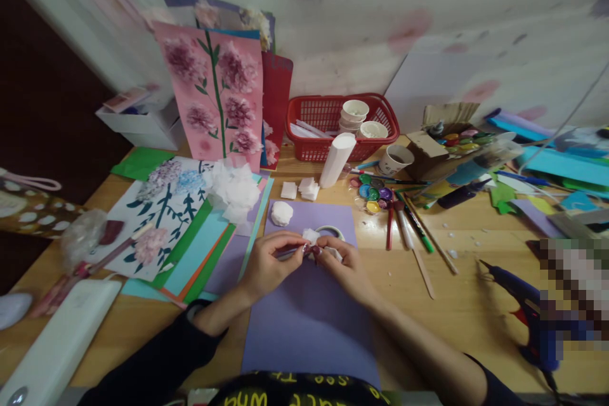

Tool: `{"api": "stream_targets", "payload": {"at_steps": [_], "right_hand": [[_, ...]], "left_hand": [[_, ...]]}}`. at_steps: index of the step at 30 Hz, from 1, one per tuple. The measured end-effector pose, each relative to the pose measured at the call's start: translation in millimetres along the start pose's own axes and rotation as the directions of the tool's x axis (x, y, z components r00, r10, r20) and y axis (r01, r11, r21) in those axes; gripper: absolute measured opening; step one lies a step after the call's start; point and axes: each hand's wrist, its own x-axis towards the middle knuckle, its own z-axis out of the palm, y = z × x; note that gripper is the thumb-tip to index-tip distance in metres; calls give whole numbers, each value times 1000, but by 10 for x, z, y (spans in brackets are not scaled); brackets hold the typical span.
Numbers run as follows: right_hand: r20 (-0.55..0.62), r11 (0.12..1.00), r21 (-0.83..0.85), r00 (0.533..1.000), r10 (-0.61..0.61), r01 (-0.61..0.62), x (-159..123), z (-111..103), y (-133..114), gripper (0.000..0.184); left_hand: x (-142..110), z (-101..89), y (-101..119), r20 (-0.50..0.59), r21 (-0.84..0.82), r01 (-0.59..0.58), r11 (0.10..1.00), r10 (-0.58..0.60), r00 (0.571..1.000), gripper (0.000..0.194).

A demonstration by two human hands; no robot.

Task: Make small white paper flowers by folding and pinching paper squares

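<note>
Both hands meet over a sheet of purple paper (309,323) lying on the wooden table. My left hand (269,263) is closed in a pinch on a thin brush or pen with a dark red tip. My right hand (342,263) is closed around a small piece of white tissue (311,236), which the dark red tip touches. A roll of tape (330,230) lies just behind the fingers. A finished white tissue ball (281,213) rests on the far left corner of the purple paper.
A red basket (314,115) with cups stands at the back, a white paper roll (337,159) and tissue squares (309,188) before it. Paint pots (372,191), brushes and pens lie right. A glue gun (518,295) lies far right. Flower pictures (214,98) and coloured paper sit left.
</note>
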Motion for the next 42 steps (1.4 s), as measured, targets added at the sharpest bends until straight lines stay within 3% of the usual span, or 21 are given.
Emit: {"api": "stream_targets", "payload": {"at_steps": [9,14,18,20,22,26,29,32,35,39,42], "right_hand": [[-5,998,-62,1000,-25,25,13,4,7,24],[11,997,-69,1000,-20,21,6,-10,3,24],[6,998,-66,1000,-8,9,2,-20,-2,23],[-1,998,-62,1000,-9,9,4,-20,-1,23],[-12,998,-63,1000,-18,17,9,-17,2,24],[-34,997,-66,999,-37,35,21,-11,15,21],[-38,997,-56,998,-49,47,25,-15,22,21],[-23,1000,23,1000,-19,19,29,-11,35,24],[49,920,365,990,133,-142,41,11,57,26],[159,744,614,964,212,-264,55,30,46,26],[233,575,741,936,263,-346,56,10,-7,30]], "left_hand": [[24,22,-36,-36,-122,166,979,-171,985,9],[75,-3,-53,-159,-227,193,955,-232,960,10],[186,-102,-116,-269,-350,183,919,-286,920,25],[242,-164,-116,-232,-413,208,886,-323,917,32],[264,-197,-77,-127,-453,266,851,-357,925,34],[178,-107,40,80,-433,377,818,-382,921,33],[123,-13,63,102,-380,381,843,-372,923,30],[214,-105,7,-31,-301,307,903,-331,943,26],[418,-425,-74,-242,-158,197,968,-231,942,28],[613,-856,-96,-461,87,87,992,-37,886,28],[587,-899,-30,-545,335,24,942,174,820,29]]}}
